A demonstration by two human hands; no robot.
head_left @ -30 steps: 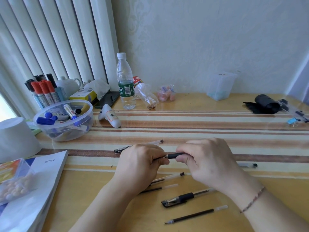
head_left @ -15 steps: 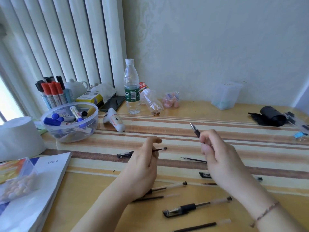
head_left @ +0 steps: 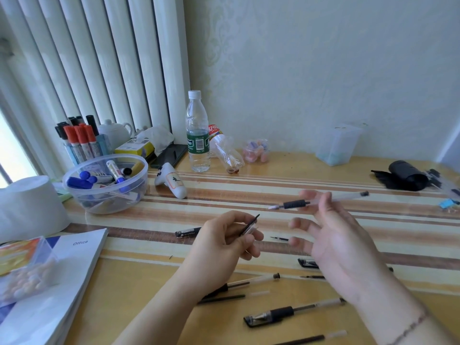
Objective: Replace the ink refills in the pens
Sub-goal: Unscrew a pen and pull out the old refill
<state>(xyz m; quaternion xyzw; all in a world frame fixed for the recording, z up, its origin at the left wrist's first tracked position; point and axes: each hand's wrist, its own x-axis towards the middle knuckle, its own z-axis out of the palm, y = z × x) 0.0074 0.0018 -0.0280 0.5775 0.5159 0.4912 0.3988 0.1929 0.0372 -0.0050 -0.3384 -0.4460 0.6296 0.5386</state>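
Observation:
My right hand (head_left: 341,247) pinches a clear pen (head_left: 295,203) with a black grip between thumb and forefinger. It holds the pen level above the table, tip pointing left, with its other fingers spread. My left hand (head_left: 221,247) grips a clear pen cap with a black clip (head_left: 249,226). A loose refill (head_left: 280,238) lies on the table between my hands. Nearer me lie an uncapped pen (head_left: 258,279), a capped pen (head_left: 286,313) and two dark refills (head_left: 224,298) (head_left: 311,338). Another capped pen (head_left: 188,231) shows left of my left hand.
A clear bowl of markers (head_left: 104,195) and a marker holder (head_left: 82,143) stand at the left, with a white roll (head_left: 27,207) and an Office booklet (head_left: 62,282). A water bottle (head_left: 198,135), a crushed bottle (head_left: 226,153), a clear box (head_left: 336,148) and a black roll (head_left: 405,175) line the back.
My hands were together on one pen a second ago and have drawn apart. The right hand has turned the pen level and raised it; the left keeps the cap.

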